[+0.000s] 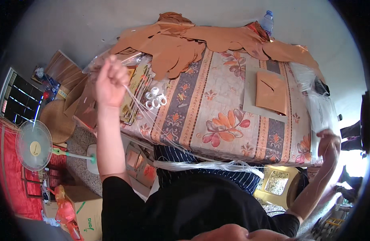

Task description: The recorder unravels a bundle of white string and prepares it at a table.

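Note:
Raised over the table's left part, my left hand (pixel 112 82) is closed, with thin white cord (pixel 134 97) running from its fingers down toward my lap. Across my lap lies a loose bundle of white strands (pixel 209 165). Out at the far right, beside the table's edge, is my right hand (pixel 329 145). Its fingers are curled, and what they hold, if anything, is too small to make out. Just right of my left hand sit several small white rings (pixel 156 98), next to a stack of printed card pieces (pixel 136 94).
A floral tablecloth (pixel 185 132) covers the table. Brown paper-like cutouts (pixel 173 52) lie along its back, near a plastic bottle (pixel 268 22). A folded brown piece (pixel 270 93) rests on a grey board (pixel 250 94). Clear plastic (pixel 323 114) drapes the right edge. A fan (pixel 34 146) stands left.

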`<action>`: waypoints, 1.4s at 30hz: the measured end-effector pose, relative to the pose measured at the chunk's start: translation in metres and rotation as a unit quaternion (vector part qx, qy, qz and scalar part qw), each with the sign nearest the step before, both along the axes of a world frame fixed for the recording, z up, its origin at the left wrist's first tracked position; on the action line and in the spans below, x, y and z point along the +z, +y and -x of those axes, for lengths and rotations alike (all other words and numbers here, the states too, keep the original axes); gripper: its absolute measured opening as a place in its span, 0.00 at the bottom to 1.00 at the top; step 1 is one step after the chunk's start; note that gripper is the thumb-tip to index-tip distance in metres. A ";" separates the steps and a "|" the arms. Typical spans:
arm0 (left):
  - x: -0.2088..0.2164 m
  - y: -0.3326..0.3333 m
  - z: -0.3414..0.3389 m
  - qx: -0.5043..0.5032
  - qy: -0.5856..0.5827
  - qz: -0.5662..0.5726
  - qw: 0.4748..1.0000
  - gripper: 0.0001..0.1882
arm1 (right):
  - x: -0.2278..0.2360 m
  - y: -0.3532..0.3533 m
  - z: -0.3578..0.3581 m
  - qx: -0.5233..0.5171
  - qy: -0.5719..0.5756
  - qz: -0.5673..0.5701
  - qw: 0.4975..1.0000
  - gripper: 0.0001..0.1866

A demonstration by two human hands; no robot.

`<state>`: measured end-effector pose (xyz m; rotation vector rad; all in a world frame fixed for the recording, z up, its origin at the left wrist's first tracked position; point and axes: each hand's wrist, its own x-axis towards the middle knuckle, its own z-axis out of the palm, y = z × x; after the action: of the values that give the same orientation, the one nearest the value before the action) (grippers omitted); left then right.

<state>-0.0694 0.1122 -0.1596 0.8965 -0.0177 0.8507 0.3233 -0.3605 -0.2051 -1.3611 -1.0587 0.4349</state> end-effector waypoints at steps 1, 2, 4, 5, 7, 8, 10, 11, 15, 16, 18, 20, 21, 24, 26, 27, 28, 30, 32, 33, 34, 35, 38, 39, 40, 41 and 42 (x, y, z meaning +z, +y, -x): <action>-0.003 -0.017 -0.014 0.002 0.050 -0.013 0.999 0.06 | -0.005 0.029 0.009 0.014 0.008 -0.037 0.999 0.10; -0.009 -0.030 -0.028 -0.005 0.089 -0.018 0.996 0.05 | 0.003 0.061 0.030 0.018 0.005 -0.065 0.998 0.11; -0.018 -0.057 -0.060 -0.052 0.208 -0.149 0.965 0.06 | 0.020 0.100 0.051 0.056 -0.057 0.085 0.993 0.07; -0.024 -0.073 -0.073 -0.054 0.241 -0.197 0.949 0.07 | 0.023 0.122 0.067 0.083 -0.037 0.100 0.991 0.04; -0.036 -0.093 -0.093 -0.064 0.270 -0.249 0.928 0.08 | 0.026 0.165 0.092 0.134 -0.135 0.134 0.973 0.04; -0.042 -0.098 -0.102 -0.093 0.273 -0.297 0.910 0.09 | 0.023 0.182 0.099 0.158 -0.147 0.129 0.968 0.06; -0.047 -0.107 -0.116 -0.125 0.271 -0.351 0.888 0.11 | 0.017 0.212 0.105 0.180 -0.134 0.155 0.962 0.08; -0.049 -0.111 -0.122 -0.128 0.284 -0.367 0.877 0.11 | 0.013 0.223 0.105 0.191 -0.129 0.162 0.960 0.09; -0.056 -0.110 -0.136 -0.121 0.303 -0.387 0.863 0.12 | 0.004 0.245 0.103 0.271 -0.006 0.193 0.943 0.11; -0.057 -0.109 -0.137 -0.112 0.301 -0.386 0.865 0.12 | 0.002 0.247 0.101 0.272 -0.008 0.190 0.943 0.11; -0.054 -0.107 -0.145 -0.089 0.307 -0.379 0.869 0.09 | -0.006 0.246 0.092 0.273 0.113 0.129 0.947 0.10; -0.046 -0.108 -0.152 -0.064 0.316 -0.368 0.872 0.08 | -0.007 0.244 0.085 0.259 0.185 0.073 0.945 0.09; -0.036 -0.113 -0.156 -0.017 0.357 -0.426 0.831 0.06 | -0.008 0.243 0.082 0.240 0.256 0.018 0.936 0.09; -0.064 -0.112 -0.176 0.053 0.273 -0.430 0.859 0.09 | -0.004 0.244 0.078 0.179 0.219 -0.028 0.959 0.10; -0.067 -0.115 -0.183 -0.012 0.301 -0.503 0.810 0.10 | -0.008 0.241 0.071 0.134 0.148 -0.009 0.980 0.09; -0.064 -0.111 -0.187 -0.048 0.296 -0.512 0.805 0.10 | -0.020 0.244 0.064 0.080 0.035 -0.012 0.996 0.09; -0.061 -0.109 -0.189 -0.050 0.296 -0.512 0.805 0.10 | -0.028 0.245 0.059 0.025 -0.078 -0.015 0.997 0.09; -0.045 -0.105 -0.186 -0.049 0.288 -0.412 0.863 0.11 | -0.017 0.242 0.061 0.109 -0.065 0.069 0.989 0.09; -0.059 -0.098 -0.187 -0.022 0.256 -0.418 0.871 0.11 | -0.011 0.239 0.063 0.190 -0.053 0.153 0.968 0.09; -0.068 -0.101 -0.189 -0.045 0.243 -0.383 0.890 0.11 | -0.011 0.237 0.066 0.234 0.046 0.109 0.965 0.09; -0.075 -0.101 -0.189 -0.068 0.229 -0.346 0.907 0.12 | -0.011 0.237 0.067 0.276 0.145 0.065 0.948 0.10; -0.076 -0.099 -0.187 -0.084 0.264 -0.423 0.863 0.12 | -0.012 0.238 0.067 0.275 0.146 0.067 0.948 0.10; -0.081 -0.102 -0.185 -0.123 0.302 -0.405 0.854 0.12 | -0.017 0.246 0.063 0.065 0.005 0.029 0.997 0.09; -0.081 -0.100 -0.183 -0.150 0.250 -0.379 0.878 0.13 | -0.018 0.246 0.063 0.067 0.004 0.032 0.997 0.09; -0.080 -0.096 -0.181 -0.148 0.249 -0.376 0.880 0.13 | -0.017 0.245 0.061 0.134 0.008 0.078 0.988 0.09; -0.077 -0.092 -0.178 -0.132 0.247 -0.344 0.896 0.12 | -0.016 0.243 0.061 0.201 0.013 0.125 0.972 0.09; -0.076 -0.089 -0.176 -0.117 0.245 -0.312 0.910 0.12 | -0.015 0.242 0.061 0.266 0.018 0.170 0.949 0.09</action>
<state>0.1065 0.0227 -0.2356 1.6606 0.0416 0.3674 0.2627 -0.1185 -0.2197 -1.3444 -1.3638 1.0791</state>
